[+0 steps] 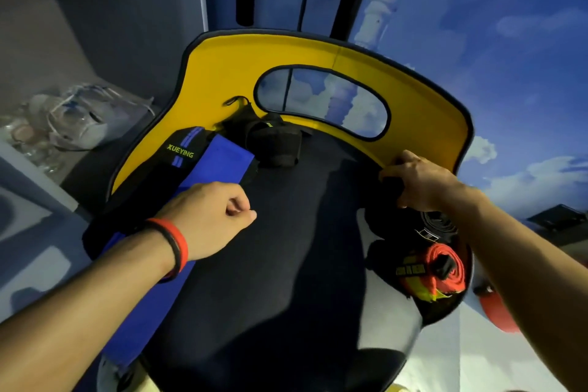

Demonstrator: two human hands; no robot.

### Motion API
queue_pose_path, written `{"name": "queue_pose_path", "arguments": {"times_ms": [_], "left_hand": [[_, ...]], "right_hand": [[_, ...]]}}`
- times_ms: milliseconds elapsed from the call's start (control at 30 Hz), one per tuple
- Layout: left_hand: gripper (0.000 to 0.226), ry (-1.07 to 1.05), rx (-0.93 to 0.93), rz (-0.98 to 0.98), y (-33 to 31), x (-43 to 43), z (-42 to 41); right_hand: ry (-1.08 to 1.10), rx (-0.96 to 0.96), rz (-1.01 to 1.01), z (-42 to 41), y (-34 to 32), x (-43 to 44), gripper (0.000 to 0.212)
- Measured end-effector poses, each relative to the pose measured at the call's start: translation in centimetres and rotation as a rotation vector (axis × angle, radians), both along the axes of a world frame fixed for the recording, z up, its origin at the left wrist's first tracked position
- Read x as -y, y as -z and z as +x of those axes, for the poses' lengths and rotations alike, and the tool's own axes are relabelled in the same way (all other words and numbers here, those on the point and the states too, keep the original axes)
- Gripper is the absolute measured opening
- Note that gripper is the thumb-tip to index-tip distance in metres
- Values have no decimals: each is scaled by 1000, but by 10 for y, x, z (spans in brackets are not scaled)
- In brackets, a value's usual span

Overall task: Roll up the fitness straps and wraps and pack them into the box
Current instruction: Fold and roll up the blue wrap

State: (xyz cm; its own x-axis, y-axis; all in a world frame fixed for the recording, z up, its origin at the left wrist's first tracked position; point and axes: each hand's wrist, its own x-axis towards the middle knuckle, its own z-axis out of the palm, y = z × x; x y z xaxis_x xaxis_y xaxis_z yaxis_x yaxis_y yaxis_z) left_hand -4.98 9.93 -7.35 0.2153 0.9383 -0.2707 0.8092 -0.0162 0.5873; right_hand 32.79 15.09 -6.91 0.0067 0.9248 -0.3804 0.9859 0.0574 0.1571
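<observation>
Blue wrap (227,161) is the piece the next move turns on. It lies unrolled along the left side of the box (286,51), with its long axis on a diagonal from the near-left corner up toward the far centre, where its square end stops just short of a black rolled wrap (276,143) against the yellow back wall. A black wrap lettered XUEYING (178,153) lies alongside it on the outer side, parallel and touching. The left hand (206,219) hangs directly over the middle of the blue wrap, fingers curled into a loose fist with the thumb against the forefinger. Whether it pinches any fabric cannot be told. An orange wristband (178,248) sits on that wrist. The right hand (420,181) is well apart, across the dark floor at the right wall, with its fingers curled over a black bundle (389,184) it grips there. Below that forearm sit a black coiled strap (429,226) and a red coiled strap (445,267) — both already rolled, though whether they stand inside the box is unclear. Judgement: the left hand is plainly the nearer one to the blue wrap. Rolling would have to run along the diagonal, starting from one end — the far end is closer to both hands' reach than the near end, which is tucked under the left forearm.
</observation>
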Motion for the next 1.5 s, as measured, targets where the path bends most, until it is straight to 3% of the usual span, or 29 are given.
{"name": "queue_pose_path", "arguments": {"times_ms": [233, 367, 533, 600, 667, 733, 833, 967, 1067, 1200, 1233, 1400, 1500], "left_hand": [[16, -1, -22, 13, -4, -3, 10], [16, 7, -37, 3, 4, 2, 7], [16, -5, -88, -3, 5, 9, -15], [16, -21, -87, -1, 5, 10, -26], [16, -37, -84, 7, 5, 9, -36], [17, -51, -76, 14, 6, 6, -43], [21, -52, -126, 0, 7, 3, -54], [56, -33, -292, -134, 17, 0, -69], [54, -46, -192, -187, 18, 1, -71], [37, -54, 37, -212, 20, 6, -63], [38, -32, 80, -213, 22, 8, -58], [58, 160, 237, -152, 16, 25, -20], [60, 320, 304, -165, 13, 36, -5]], "right_hand": [[-50, 154, 7, -1, 4, 10, 71], [-14, 109, -7, 2, 11, 14, 76], [26, 260, -85, -13, 9, 10, 97], [-9, 253, 22, -26, 9, 8, 98], [-75, 134, 183, -51, 8, 5, 89], [-53, -153, 224, -85, 14, -3, 83], [221, -701, 145, -144, 31, -17, 85], [582, -980, 281, -200, 53, -25, 64], [736, -1229, 194, -219, 70, -24, 58], [797, -1673, 94, -222, 76, -21, 16], [782, -1697, 13, -222, 77, -17, 10], [741, -1505, -154, -223, 73, 15, 72], [790, -1519, -306, -204, 56, 33, 89]]}}
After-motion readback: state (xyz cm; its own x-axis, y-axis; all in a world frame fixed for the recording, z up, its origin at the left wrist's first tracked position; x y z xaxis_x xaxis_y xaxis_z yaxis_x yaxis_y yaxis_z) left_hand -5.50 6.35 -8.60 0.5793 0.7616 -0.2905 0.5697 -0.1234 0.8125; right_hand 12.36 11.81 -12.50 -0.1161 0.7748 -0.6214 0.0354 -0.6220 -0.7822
